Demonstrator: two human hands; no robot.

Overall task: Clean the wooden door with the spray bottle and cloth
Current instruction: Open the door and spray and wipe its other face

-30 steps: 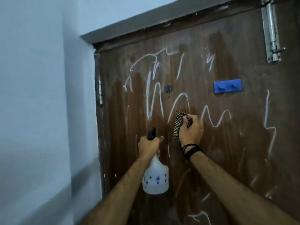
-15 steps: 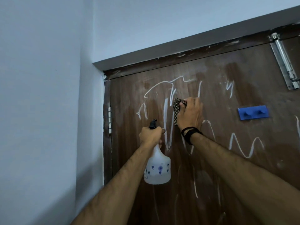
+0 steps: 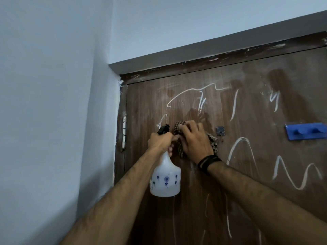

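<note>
**Chalk-marked door wiped at upper left**

Head view: A dark brown wooden door (image 3: pixel 247 200) with vertical grain fills the right and lower part of the frame, set beneath a grey lintel (image 3: pixel 212 50) and beside a pale blue wall (image 3: pixel 53 103). The door surface is crossed by white scribbled lines (image 3: pixel 242 144): a looping stroke near the top, zigzags at right, and fainter vertical streaks lower down. Smeared, darker patches are seen around the upper strokes.

A checked brown-and-cream cloth (image 3: pixel 213 143) is pressed against the door by the right hand (image 3: pixel 193 140), whose fingers are curled over the bunched fabric; cloth edges show at the fingertips and beside the wrist. A black band (image 3: pixel 207 163) is worn on that wrist.

Just left of it, a translucent white spray bottle (image 3: pixel 165 181) printed with small blue motifs is gripped at the neck by the left hand (image 3: pixel 160 141), fingers wrapped around it below the black nozzle (image 3: pixel 163 129). The bottle hangs upright, near the door's hinge side.

A small metal hook (image 3: pixel 220 130) is fixed just right of the cloth, and a blue two-peg hanger (image 3: pixel 305 131) farther right. A hinge (image 3: pixel 124 131) is seen at the door's left edge.
</note>
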